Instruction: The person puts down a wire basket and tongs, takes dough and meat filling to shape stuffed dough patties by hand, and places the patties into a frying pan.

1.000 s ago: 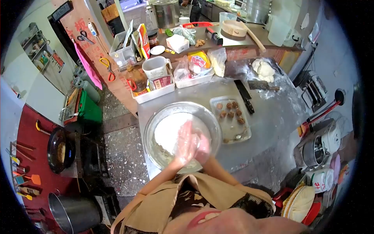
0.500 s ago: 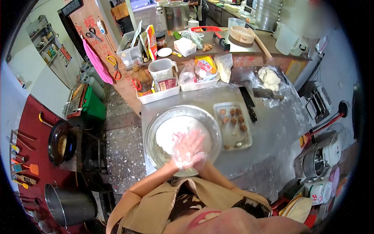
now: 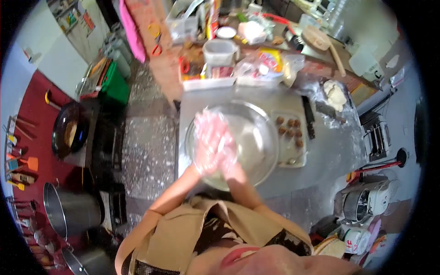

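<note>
My left hand [image 3: 204, 149] and my right hand [image 3: 227, 153] are pressed against each other over the left part of a large metal mixing bowl [image 3: 268, 123]. Both wear thin clear plastic gloves. The fingers reach upward, stretched and blurred by motion; whether anything lies between the palms is hidden. Silvery metal with bright glints shows inside the bowl right of the hands. Beside the bowl sits a clear shallow tray [image 3: 289, 158] with several brown balls [image 3: 288, 133]. A dark-bladed cleaver [image 3: 308, 114] lies past the tray.
White dough [image 3: 334, 95] rests on the floured far right of the steel table [image 3: 330, 151], near a dark flat bar [image 3: 329, 111]. White bins [image 3: 208, 84] with packets and a jug [image 3: 219, 51] line the back edge. A wok [image 3: 68, 130] stands at left.
My hands have shifted to the bowl's left side and farther from my body. The view has tilted down. The white flour seen in the bowl before does not show now.
</note>
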